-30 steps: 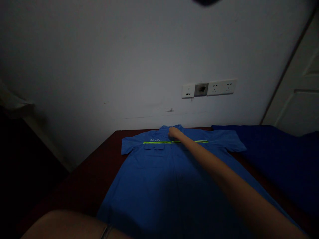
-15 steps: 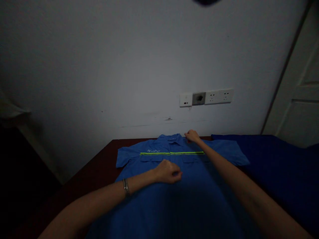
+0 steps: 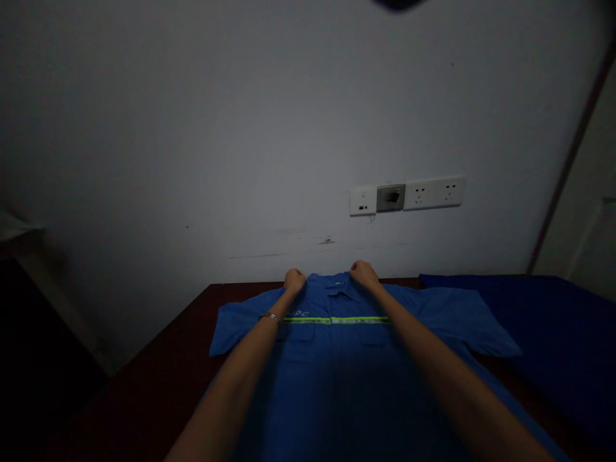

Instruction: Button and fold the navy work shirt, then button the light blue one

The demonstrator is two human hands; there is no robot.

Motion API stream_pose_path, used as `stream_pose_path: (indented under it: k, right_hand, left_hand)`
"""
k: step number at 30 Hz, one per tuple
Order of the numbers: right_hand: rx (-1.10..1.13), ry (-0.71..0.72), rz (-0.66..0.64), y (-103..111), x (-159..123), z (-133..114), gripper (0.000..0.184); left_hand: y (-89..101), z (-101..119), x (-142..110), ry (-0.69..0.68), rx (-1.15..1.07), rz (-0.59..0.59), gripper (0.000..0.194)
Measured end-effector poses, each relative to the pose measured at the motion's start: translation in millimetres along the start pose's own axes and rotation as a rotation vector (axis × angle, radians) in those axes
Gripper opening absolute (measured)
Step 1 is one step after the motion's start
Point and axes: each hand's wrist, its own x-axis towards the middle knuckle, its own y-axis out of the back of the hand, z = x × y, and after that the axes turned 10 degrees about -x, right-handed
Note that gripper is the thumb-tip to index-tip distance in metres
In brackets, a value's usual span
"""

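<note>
A blue short-sleeved work shirt (image 3: 337, 378) with a yellow-green reflective chest stripe (image 3: 337, 319) lies flat, front up, on a dark red-brown table (image 3: 163, 378), collar toward the wall. Both my arms reach across it. My left hand (image 3: 294, 280), a bracelet on its wrist, is closed on the shirt's shoulder just left of the collar. My right hand (image 3: 364, 273) is closed on the shoulder just right of the collar. The fingertips are tucked under and hard to see in the dim light.
A darker blue cloth (image 3: 539, 333) covers the table's right side, beside the shirt's right sleeve. A white wall rises right behind the table, with a row of sockets (image 3: 407, 196). A door frame (image 3: 572, 160) stands at the right. The left of the room is dark.
My left hand has moved from the shirt's chest up to the shoulder left of the collar. My right hand has stayed on the shoulder right of the collar. The view shifted slightly.
</note>
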Motion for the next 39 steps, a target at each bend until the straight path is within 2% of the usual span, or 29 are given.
stream_pose_path:
  k: [3,7,11,18,22,28,31,34,39]
  right_hand:
    - [-0.027,-0.04,0.024,-7.5,3.0,-10.2,0.03]
    - [-0.078,-0.053,0.053,-14.2,1.9,-19.9,0.03]
    - [-0.115,-0.039,0.053,-21.0,-1.8,-21.4,0.026]
    - [-0.096,-0.02,0.013,-25.0,0.7,-16.2,0.028]
    - [-0.037,-0.013,-0.004,-20.1,7.1,-8.7,0.029]
    - [0.083,0.062,-0.069,-2.7,24.3,8.7,0.035]
    - [0.123,0.122,-0.116,7.7,27.5,13.6,0.041]
    - [0.147,0.183,-0.165,17.0,25.2,14.0,0.04]
    - [0.156,0.259,-0.222,26.4,20.4,12.3,0.037]
  left_hand:
    - [-24.5,2.4,8.7,0.063,-0.053,0.055,0.026]
    - [-54.3,-1.5,-1.2,0.088,-0.11,0.121,0.031]
    - [-64.6,-8.4,-7.8,0.07,-0.167,0.171,0.033]
    - [-61.3,-10.4,-4.4,0.066,-0.266,0.155,0.03]
    - [-50.1,-6.7,0.2,0.038,-0.289,0.115,0.035]
    - [-12.8,4.3,17.1,0.055,-0.28,-0.105,0.038]
    - [-2.2,8.0,18.9,0.083,-0.264,-0.193,0.038]
    - [-1.4,10.1,15.9,0.097,-0.237,-0.237,0.029]
    - [-6.0,12.4,13.5,0.063,-0.159,-0.187,0.04]
